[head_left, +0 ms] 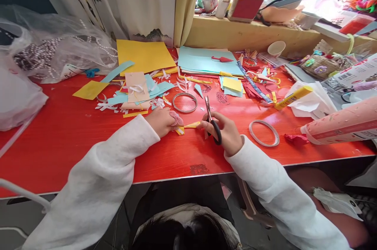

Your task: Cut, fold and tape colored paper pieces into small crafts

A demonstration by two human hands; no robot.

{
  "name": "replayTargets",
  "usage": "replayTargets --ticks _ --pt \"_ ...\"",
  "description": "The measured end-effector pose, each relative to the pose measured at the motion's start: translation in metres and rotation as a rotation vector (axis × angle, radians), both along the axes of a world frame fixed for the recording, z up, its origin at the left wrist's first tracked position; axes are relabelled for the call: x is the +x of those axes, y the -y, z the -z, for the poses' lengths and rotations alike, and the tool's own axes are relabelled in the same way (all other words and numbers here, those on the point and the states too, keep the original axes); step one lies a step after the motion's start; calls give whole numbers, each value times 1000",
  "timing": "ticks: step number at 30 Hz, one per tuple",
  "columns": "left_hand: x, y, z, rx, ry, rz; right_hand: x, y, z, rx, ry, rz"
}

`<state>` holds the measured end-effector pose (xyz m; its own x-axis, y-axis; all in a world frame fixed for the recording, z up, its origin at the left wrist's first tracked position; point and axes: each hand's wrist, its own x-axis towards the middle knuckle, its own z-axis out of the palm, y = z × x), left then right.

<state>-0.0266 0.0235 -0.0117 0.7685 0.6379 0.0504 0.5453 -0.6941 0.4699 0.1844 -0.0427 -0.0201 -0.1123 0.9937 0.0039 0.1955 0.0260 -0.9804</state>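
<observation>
Scissors with black handles [217,132] are in my right hand [228,132], their blades pointing up and away from me. Between my two hands lies a small folded piece of yellow paper [192,125] with white patches. My left hand [161,122] is closed on its left end, beside a pink fuzzy piece [176,118] at the fingers. The right fingertips reach the paper's other end; whether they pinch it I cannot tell. Just beyond the hands is a roll of thin tape [185,102], and a second tape roll [264,133] lies to the right.
Yellow sheets [144,57] and light blue sheets [206,59] lie at the back among paper scraps [137,87]. A yellow glue stick [293,97] and a pink bottle [341,122] are on the right. Plastic bags [20,81] stand at the left. The red table [176,159] ends close to me.
</observation>
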Motion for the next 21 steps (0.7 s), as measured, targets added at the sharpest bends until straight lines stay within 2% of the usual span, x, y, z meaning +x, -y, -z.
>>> replayTargets --ticks 3,6,12,15,18,21 --pt "2 2 -2 -33 -117 -7 0 2 2 42 -28 33" --pt "6 5 -4 0 -190 -50 0 2 4 74 -23 59" --pt "0 1 -6 9 -204 -95 -4 -1 4 56 35 81" --pt "-8 -5 -11 -14 -223 -189 -3 -2 5 50 41 102" --pt "-8 -3 -18 -93 -71 -221 -1 -3 8 33 -16 77" --pt "3 8 -21 -291 229 -109 2 -5 10 20 -65 55"
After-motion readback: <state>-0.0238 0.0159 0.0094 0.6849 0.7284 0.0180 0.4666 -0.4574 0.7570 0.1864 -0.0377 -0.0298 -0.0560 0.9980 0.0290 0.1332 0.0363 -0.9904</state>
